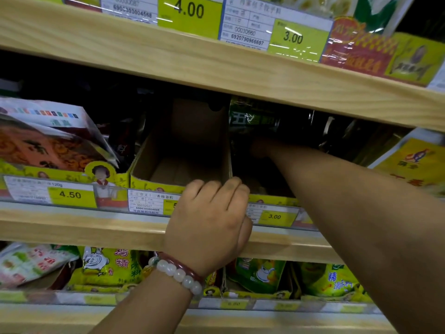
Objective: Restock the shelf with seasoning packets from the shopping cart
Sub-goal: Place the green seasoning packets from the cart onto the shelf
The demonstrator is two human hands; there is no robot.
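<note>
From the head view, the person stands close against a pale wooden shelf stocked with seasoning. The left hand, wearing a bracelet of white and red beads, curls its fingers over the front lip of the empty brown cardboard display box with a yellow printed front, and the thumb tucks under the shelf edge; I'd guess it is steadying the box, or the person, while the other arm stretches in. The right hand reaches deep into the dark bay beside that box, just below a dark green seasoning packet with pale lettering. The shadow there is too heavy for me to say whether the fingers are closed on the packet or merely pushing it back. The packet looks glossy and stands roughly upright near the rear of the bay, so it seems to be going into place. To the left, orange and white packets lean in their own tray above a yellow price label reading 4.50. The shopping cart is not in sight.
</note>
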